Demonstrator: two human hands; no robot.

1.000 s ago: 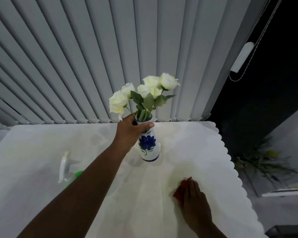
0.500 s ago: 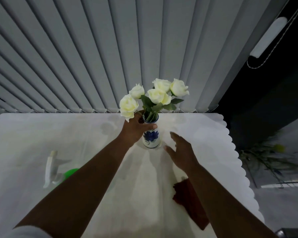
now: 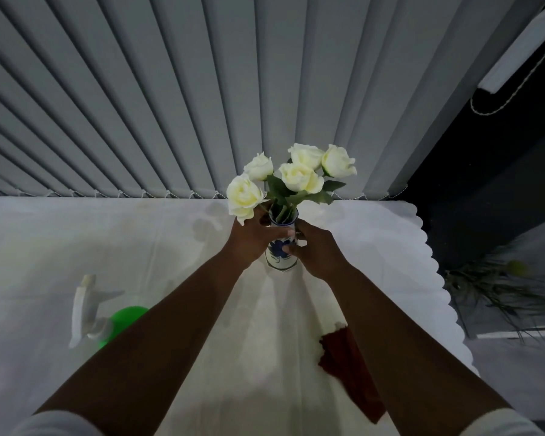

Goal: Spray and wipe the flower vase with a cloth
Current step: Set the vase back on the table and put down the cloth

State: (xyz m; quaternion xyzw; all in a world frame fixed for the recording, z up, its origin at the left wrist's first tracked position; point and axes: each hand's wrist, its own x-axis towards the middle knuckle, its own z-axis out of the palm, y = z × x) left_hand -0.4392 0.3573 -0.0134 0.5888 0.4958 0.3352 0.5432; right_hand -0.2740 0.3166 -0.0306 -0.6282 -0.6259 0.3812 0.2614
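A small white vase [image 3: 279, 259] with a blue flower pattern stands upright on the white tablecloth [image 3: 170, 240], holding several white roses [image 3: 299, 176]. My left hand [image 3: 252, 239] wraps around its neck from the left. My right hand [image 3: 315, 247] grips its body from the right. A dark red cloth [image 3: 348, 369] lies flat on the table under my right forearm, partly hidden by it. A green spray bottle [image 3: 107, 319] with a white trigger head lies at the left, beside my left forearm.
Grey vertical blinds [image 3: 202, 105] hang right behind the table's far edge. The table's scalloped right edge [image 3: 434, 272] drops to a dark floor, where a plant [image 3: 497, 284] lies.
My right hand left the red cloth, reached forward and closed on the vase's right side. My left hand stayed on the vase neck. The view shifted closer to the vase.
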